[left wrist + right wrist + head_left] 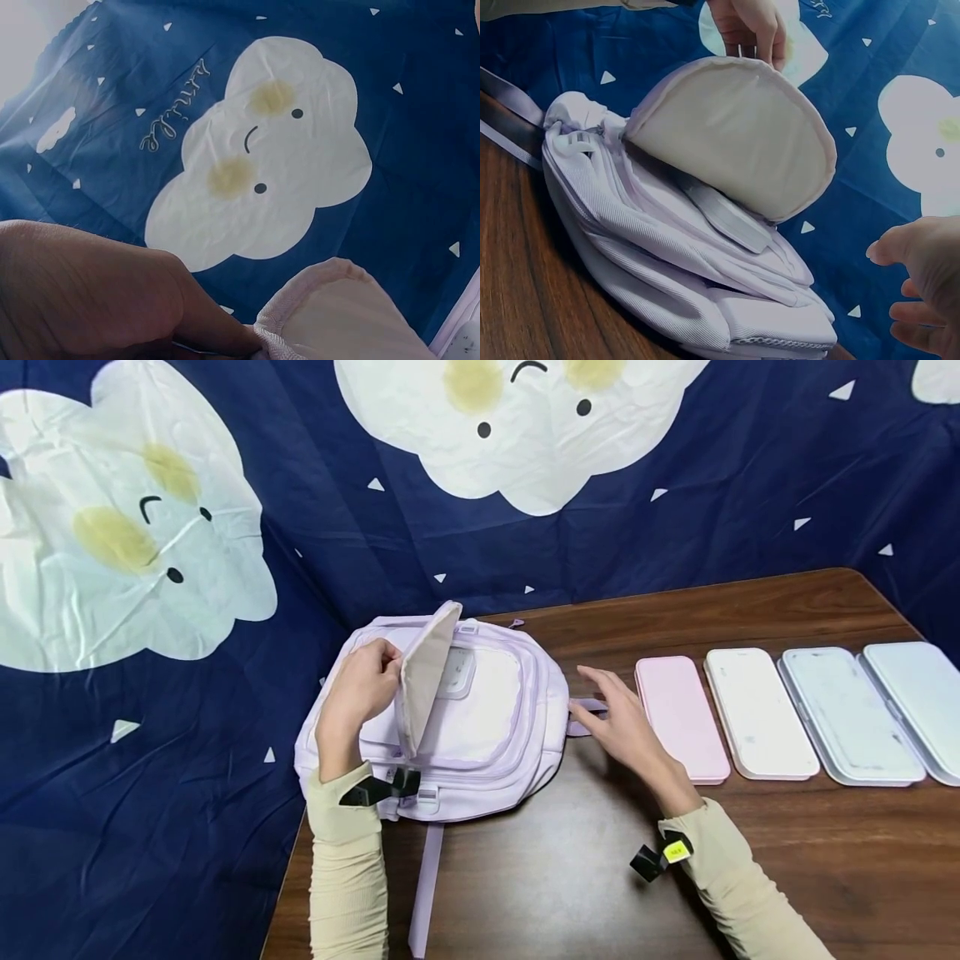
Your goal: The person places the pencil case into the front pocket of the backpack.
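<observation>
Now, flap: my left hand [358, 692] pinches the backpack [480, 727]'s flap [426, 672], lifted upright.
Right hand [622, 718]: fingers spread, empty.
Pink case [681, 717]: probably nearest, at three o'clock; long axis twelve-to-six.

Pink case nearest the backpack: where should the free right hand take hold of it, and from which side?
Judging by its pose, the pink case lies flat, long sides toward the backpack and the white case. The right hand best comes from above, pinching across the near short end, which looks more open than the crowded long sides.
</observation>
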Motion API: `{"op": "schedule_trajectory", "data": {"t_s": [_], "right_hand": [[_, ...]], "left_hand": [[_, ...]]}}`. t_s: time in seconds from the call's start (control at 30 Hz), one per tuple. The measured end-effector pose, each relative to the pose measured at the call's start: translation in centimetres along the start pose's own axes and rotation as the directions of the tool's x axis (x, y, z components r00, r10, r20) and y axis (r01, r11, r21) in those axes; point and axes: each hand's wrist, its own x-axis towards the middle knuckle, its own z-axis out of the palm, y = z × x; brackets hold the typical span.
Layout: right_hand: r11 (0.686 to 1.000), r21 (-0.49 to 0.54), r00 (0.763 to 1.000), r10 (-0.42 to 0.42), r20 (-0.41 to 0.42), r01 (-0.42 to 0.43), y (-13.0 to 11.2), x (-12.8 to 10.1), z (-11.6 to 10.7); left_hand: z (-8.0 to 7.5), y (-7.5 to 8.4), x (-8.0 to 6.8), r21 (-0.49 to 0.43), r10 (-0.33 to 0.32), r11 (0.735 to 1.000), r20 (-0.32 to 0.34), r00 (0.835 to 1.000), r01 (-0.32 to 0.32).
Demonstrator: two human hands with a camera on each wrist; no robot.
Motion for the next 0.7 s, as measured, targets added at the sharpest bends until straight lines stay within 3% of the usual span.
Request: {"op": "schedule_trajectory", "data": {"t_s": [0.7], "right_hand": [[0.999,-0.034,0.998,0.027,-0.052,-0.029,1.2,-1.2,-2.1]], "left_hand": [[0.0,0.0,0.1,-0.006,-0.001,1.000,0.000,1.000,0.001]]}}
